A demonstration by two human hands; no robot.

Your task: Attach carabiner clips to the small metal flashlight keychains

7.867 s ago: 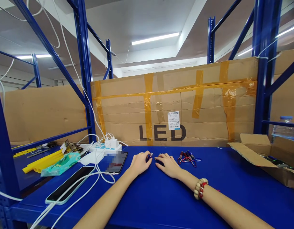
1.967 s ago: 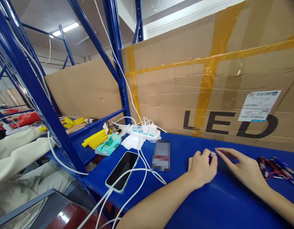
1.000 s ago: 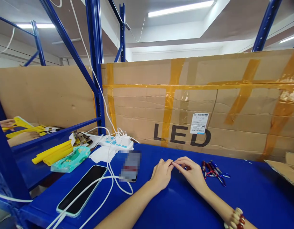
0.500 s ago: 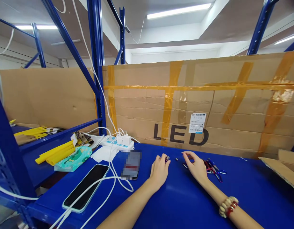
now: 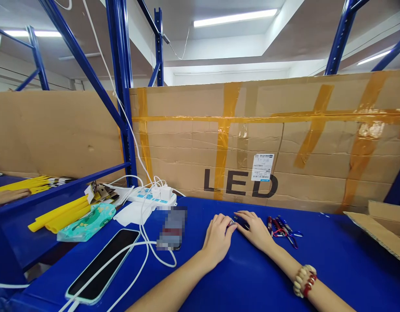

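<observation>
My left hand (image 5: 218,239) rests on the blue tabletop, thumb and fingers closed round a small shiny piece (image 5: 231,222), mostly hidden, whose kind I cannot make out. Just to its right is my right hand (image 5: 254,230), palm down, with thumb and forefinger apart. A tiny dark piece (image 5: 235,218) lies between those fingertips, and I cannot tell whether they touch it. Partly under the right hand is another dark object (image 5: 245,226). Beside that hand lies a loose cluster of small red, blue and purple looped items (image 5: 283,230).
Left of my hands lie a blurred phone (image 5: 172,229), a larger phone (image 5: 104,266) with white cables across it, and a power strip (image 5: 151,196). Yellow rolls (image 5: 63,214) and a green packet (image 5: 86,223) are farther left. Tall cardboard (image 5: 186,147) stands behind; an open carton (image 5: 382,229) is at right.
My right hand has moved left, its fingertips coming close to the left hand and the tiny dark piece. The left hand stays closed. The whole view has shifted slightly.
</observation>
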